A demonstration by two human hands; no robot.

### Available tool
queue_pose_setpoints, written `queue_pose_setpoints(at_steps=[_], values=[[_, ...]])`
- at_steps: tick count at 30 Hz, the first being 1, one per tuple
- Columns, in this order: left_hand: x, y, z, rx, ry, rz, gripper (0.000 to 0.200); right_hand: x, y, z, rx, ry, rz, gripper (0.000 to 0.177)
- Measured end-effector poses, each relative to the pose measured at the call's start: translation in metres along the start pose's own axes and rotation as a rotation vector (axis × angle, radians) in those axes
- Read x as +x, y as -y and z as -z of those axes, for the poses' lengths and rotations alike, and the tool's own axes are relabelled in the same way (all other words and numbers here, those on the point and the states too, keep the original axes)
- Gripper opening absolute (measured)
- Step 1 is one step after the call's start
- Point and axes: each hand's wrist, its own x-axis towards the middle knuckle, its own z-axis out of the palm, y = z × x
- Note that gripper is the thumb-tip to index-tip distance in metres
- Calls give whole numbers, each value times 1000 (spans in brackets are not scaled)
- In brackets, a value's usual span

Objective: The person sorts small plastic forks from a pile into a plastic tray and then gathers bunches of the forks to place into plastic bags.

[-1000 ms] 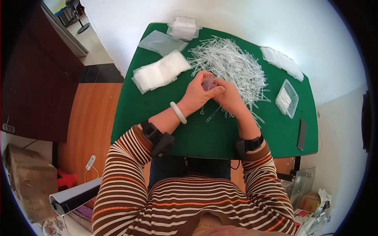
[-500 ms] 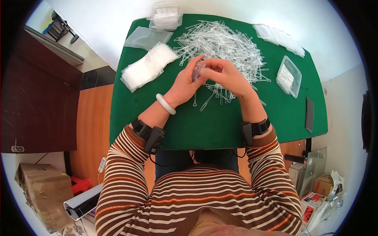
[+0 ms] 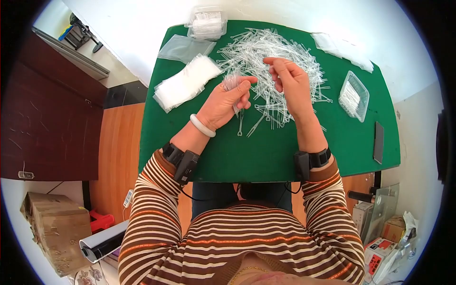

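Observation:
My left hand (image 3: 229, 100) is closed around a bundle of clear plastic two-pronged forks (image 3: 232, 80), whose ends stick up above the thumb. Its index finger points right. Over the large heap of similar loose forks (image 3: 256, 47) hangs my right hand (image 3: 292, 83), fingers bent and apart, with no fork visible in it. A few forks (image 3: 241, 124) lie on the green tabletop just below my left hand, some with loop-shaped heads.
Left of the heap are a stack of translucent bags (image 3: 187, 81), a flat clear bag (image 3: 185, 49) and a fork-filled clear box (image 3: 207, 24). At right are white bags (image 3: 342, 51), a clear tray (image 3: 363, 102) of forks and a dark phone-like slab (image 3: 378, 142).
My hands were together around the forks and have separated. The right hand moved right over the heap, while the left keeps the bundle. The whole view shifted slightly.

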Motion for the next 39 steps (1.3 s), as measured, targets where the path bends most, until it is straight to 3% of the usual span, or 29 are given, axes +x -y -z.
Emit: queue_pose_setpoints(at_steps=[5,8,10,12,18,21,24,25,28,33,36,39], values=[[3,3,10,-296,99,30,29,-8,-7,-14,-186,30,134,20],[4,5,14,-411,146,6,27,-9,-11,-15,-503,184,454,22],[5,4,14,-468,168,-7,26,-9,-10,-18,-607,221,547,22],[8,4,14,-479,41,-5,26,-9,-9,-19,-817,286,725,24],[1,-7,-6,-379,-314,-42,26,-8,-8,-17,-665,268,599,24],[2,-2,8,-20,-396,-414,21,-10,-3,-12,-546,184,443,24],[8,-1,13,159,-504,-470,17,-19,9,-11,-648,499,86,19],[7,-2,14,251,-564,-503,16,-23,8,-15,-646,502,87,19],[10,8,13,283,-517,-389,15,-37,5,-26,-978,950,49,12],[9,16,16,530,-422,-231,22,-17,11,-3,-1194,908,-30,15],[12,18,17,555,-401,-240,27,-13,11,1,-872,513,-56,22],[10,16,11,513,-369,-270,34,-11,7,-3,-651,450,34,26]])
